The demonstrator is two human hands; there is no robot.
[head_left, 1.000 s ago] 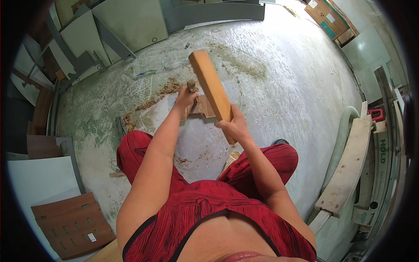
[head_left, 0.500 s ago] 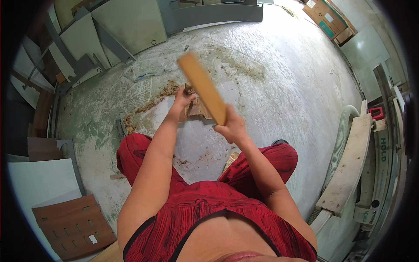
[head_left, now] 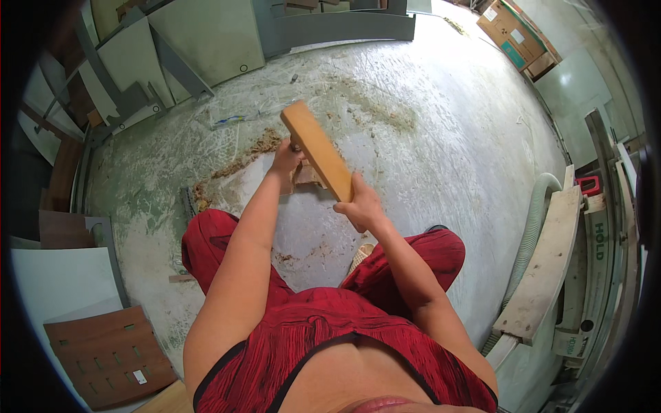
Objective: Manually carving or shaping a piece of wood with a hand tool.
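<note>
The right hand point(head_left: 359, 204) is clamped on the lower end of a long wooden block point(head_left: 318, 149), raised aslant above the concrete floor point(head_left: 447, 138). The left hand point(head_left: 286, 157) grips a small wooden piece point(head_left: 308, 173) lying on the floor beneath it (mostly hidden by the block). Sawdust point(head_left: 237, 162) lies beside it, grey panels point(head_left: 206, 41) stand farther off, and a hose point(head_left: 533, 220) lies at the right.
</note>
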